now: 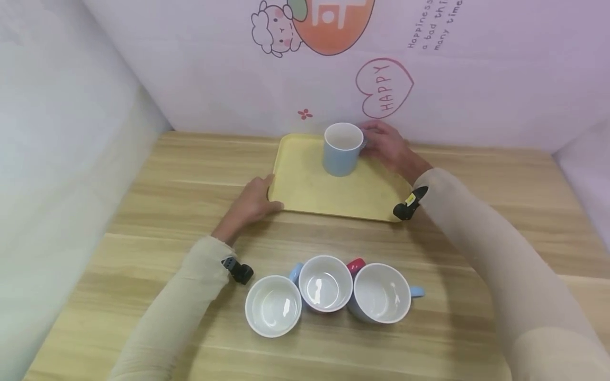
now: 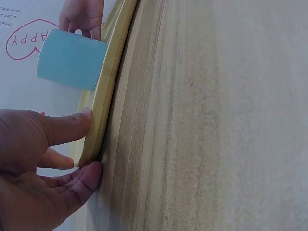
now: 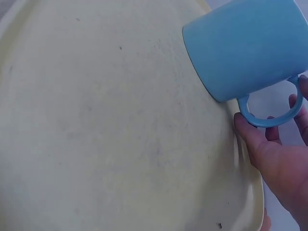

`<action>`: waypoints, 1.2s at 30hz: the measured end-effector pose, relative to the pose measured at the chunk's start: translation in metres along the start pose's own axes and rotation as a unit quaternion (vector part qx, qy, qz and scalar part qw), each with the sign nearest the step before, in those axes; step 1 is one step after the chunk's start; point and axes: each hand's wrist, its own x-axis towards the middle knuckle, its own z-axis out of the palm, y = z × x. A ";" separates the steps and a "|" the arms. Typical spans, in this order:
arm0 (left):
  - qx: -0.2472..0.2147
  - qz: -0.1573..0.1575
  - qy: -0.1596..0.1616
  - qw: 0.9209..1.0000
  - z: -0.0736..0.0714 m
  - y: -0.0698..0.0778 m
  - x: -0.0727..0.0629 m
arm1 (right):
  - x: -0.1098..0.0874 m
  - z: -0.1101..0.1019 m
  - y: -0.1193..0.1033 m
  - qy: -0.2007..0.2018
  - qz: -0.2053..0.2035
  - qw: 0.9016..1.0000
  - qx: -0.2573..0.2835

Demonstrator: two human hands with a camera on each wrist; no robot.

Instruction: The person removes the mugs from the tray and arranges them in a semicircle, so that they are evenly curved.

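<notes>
A light-blue mug (image 1: 339,151) stands upright near the back of a pale yellow tray (image 1: 305,188). My right hand (image 1: 383,145) is beside its handle. In the right wrist view the fingertips (image 3: 244,124) sit spread around the handle loop, right at it, and the handle shows almost whole. At the tray's left front corner, my left hand (image 1: 254,200) grips the edge. The left wrist view has the thumb over the rim and the other fingers at the outer side and underneath. In that view the mug (image 2: 72,58) appears beyond the left hand.
Three more mugs with white insides stand in a row nearer the body: a left one (image 1: 273,307), a middle one (image 1: 326,284) and a right one (image 1: 381,293). Blue and red handles stick out among them. A printed white wall (image 1: 214,90) rises behind the wooden table (image 1: 157,211).
</notes>
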 end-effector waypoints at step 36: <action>0.006 0.008 0.000 1.000 -0.002 -0.005 0.003 | -0.054 -0.007 0.006 -0.041 -0.045 0.997 0.052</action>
